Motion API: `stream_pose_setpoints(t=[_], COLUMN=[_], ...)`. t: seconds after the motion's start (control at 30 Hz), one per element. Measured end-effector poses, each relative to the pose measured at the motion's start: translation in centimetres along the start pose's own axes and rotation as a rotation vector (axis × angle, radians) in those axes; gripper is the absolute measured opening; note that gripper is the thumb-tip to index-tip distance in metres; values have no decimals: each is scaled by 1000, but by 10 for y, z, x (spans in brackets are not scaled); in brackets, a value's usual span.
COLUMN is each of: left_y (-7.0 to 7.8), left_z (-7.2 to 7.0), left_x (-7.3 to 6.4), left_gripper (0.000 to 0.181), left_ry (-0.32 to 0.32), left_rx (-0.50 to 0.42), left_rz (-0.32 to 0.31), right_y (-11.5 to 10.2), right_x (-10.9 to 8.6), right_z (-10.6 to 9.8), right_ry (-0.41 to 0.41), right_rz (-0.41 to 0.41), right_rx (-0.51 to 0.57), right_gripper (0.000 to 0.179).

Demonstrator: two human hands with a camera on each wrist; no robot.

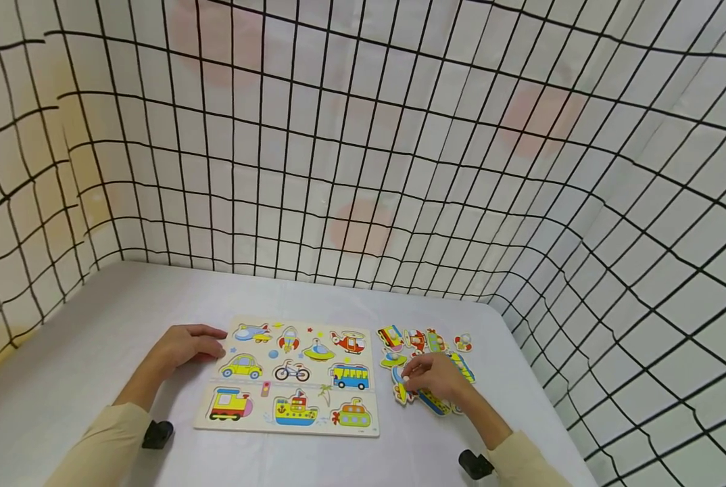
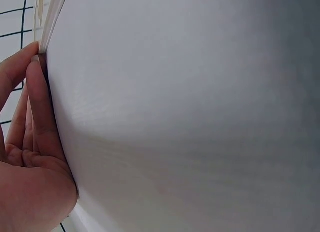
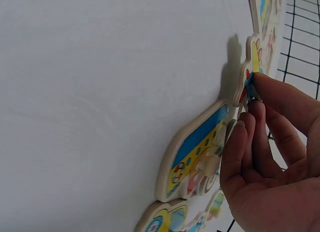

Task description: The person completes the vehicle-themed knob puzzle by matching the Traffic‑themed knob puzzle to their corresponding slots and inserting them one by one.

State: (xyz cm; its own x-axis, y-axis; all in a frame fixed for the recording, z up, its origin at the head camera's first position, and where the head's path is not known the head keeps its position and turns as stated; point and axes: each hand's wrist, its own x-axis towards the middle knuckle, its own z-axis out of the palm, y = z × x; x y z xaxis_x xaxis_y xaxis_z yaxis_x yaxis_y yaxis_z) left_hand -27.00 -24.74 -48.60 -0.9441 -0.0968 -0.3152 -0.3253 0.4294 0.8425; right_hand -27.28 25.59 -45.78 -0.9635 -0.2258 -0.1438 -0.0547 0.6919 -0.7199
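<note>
On a white-topped table (image 1: 174, 297), a puzzle board (image 1: 305, 388) could skid, and the crowded cluster of pieces (image 1: 416, 340) beside it scatter, should the left hand (image 1: 186, 345), fingers extended against the board's left edge, shove or the right hand (image 1: 439, 376), pinching one flat piece (image 3: 249, 66) at the cluster's near-left side, drag. Yellow, red and blue mark its pale-edged face.

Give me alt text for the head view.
A person's right hand pinches a puzzle piece among colorful vehicle pieces while the left hand touches the left edge of a vehicle puzzle board on a white table. A black grid rises behind.
</note>
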Motion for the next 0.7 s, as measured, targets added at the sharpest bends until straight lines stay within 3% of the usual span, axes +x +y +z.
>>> stream_pose_setpoints(t=[0.7], left_y=[-1], left_z=[-1], left_x=[-1], left_gripper=[53], left_ry=[-3], left_rx=[-25], left_rz=[7], right_y=[-53], right_x=[39], right_z=[15], right_ry=[-33], right_rz=[0], right_rx=[-11], right_gripper=[14])
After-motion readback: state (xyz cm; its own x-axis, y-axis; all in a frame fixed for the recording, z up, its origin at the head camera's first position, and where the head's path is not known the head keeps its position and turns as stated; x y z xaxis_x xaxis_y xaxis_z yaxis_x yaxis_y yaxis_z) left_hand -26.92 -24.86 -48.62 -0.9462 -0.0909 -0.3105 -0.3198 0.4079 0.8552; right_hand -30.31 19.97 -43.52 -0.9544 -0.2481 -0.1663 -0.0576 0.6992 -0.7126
